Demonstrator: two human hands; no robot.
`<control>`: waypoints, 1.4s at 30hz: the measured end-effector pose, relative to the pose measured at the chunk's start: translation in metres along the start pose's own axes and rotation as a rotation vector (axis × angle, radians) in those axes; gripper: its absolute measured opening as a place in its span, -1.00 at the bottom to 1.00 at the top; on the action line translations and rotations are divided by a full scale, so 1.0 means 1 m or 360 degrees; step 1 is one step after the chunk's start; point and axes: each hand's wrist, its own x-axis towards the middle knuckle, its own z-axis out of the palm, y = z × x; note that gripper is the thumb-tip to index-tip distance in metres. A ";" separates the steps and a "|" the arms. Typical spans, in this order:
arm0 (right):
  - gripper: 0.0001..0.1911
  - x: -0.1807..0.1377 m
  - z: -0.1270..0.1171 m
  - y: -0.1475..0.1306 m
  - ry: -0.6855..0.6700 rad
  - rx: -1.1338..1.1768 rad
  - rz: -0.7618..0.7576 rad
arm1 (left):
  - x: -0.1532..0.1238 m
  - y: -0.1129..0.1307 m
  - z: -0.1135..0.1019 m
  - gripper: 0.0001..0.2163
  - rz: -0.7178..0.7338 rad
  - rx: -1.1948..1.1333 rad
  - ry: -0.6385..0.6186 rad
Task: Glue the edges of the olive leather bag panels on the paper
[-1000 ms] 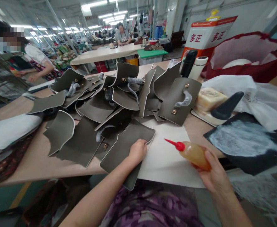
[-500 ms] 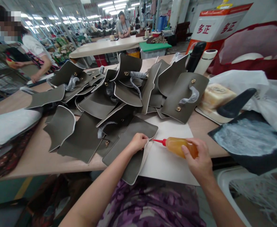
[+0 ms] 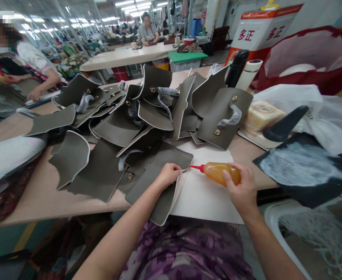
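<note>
My left hand (image 3: 170,175) pinches the edge of a grey-brown leather panel (image 3: 164,208) at the front of the table. The panel's pale edge runs down from my fingertips. In my right hand (image 3: 245,190) lies a squeeze bottle of amber glue (image 3: 220,173), tipped on its side, its red nozzle (image 3: 196,167) pointing left. The nozzle tip is close to the panel's edge, just right of my left fingers; whether it touches I cannot tell. Beneath is a white sheet (image 3: 206,198). More leather panels (image 3: 114,126) with gold fittings and wrapped handles lie piled beyond.
On the right are a yellowish block (image 3: 262,116), a black-handled tool (image 3: 286,123), a black sheet smeared white (image 3: 302,163), two upright bottles (image 3: 248,74) and a red bag (image 3: 311,79). A white bin (image 3: 271,217) stands at lower right. A co-worker (image 3: 39,64) is at left.
The view has shifted slightly. The bottle's nozzle tip has drawn a little back from the left fingertips along the panel's edge. Both hands keep their grips.
</note>
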 end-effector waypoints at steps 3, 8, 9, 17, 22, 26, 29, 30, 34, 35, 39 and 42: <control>-0.79 0.000 0.001 0.000 0.0006 -0.0004 -0.0032 | -0.002 0.002 0.005 -0.82 0.0115 0.0158 0.0096; -0.78 0.001 0.002 0.002 0.0020 -0.0006 0.0024 | -0.002 0.004 0.010 -0.65 0.0267 0.0297 0.0151; -0.78 0.002 0.002 0.003 0.0019 -0.0004 0.0040 | -0.001 0.004 0.010 -0.66 0.0281 0.0298 0.0135; -0.77 0.003 0.004 0.001 0.0037 -0.0037 -0.0036 | 0.013 -0.005 0.007 -0.65 0.0180 0.0097 -0.0017; -0.79 0.005 0.004 0.000 -0.0033 -0.0063 -0.0118 | 0.015 -0.006 0.006 -0.63 0.0134 -0.0008 -0.0051; -0.79 0.008 0.003 -0.001 -0.0006 -0.0088 -0.0102 | 0.015 -0.006 0.007 -0.64 0.0139 -0.0028 -0.0048; -0.78 0.008 0.003 -0.003 -0.0016 -0.0122 -0.0111 | 0.015 -0.006 0.007 -0.64 0.0137 -0.0023 -0.0048; -0.78 0.008 0.003 -0.004 -0.0037 -0.0128 -0.0125 | 0.015 -0.006 0.007 -0.64 0.0134 -0.0020 -0.0048; -0.78 0.009 0.003 -0.004 -0.0072 -0.0119 -0.0128 | 0.015 -0.006 0.007 -0.63 0.0133 -0.0010 -0.0044; -0.78 0.009 0.003 -0.003 -0.0065 -0.0120 -0.0113 | 0.015 -0.007 0.007 -0.62 0.0137 -0.0011 -0.0044; -0.79 0.009 0.003 -0.004 -0.0079 -0.0105 -0.0092 | 0.015 -0.009 0.008 -0.62 0.0152 -0.0018 -0.0044; -0.80 0.009 0.001 -0.006 -0.0088 -0.0079 -0.0076 | 0.015 -0.009 0.009 -0.63 0.0160 -0.0026 -0.0041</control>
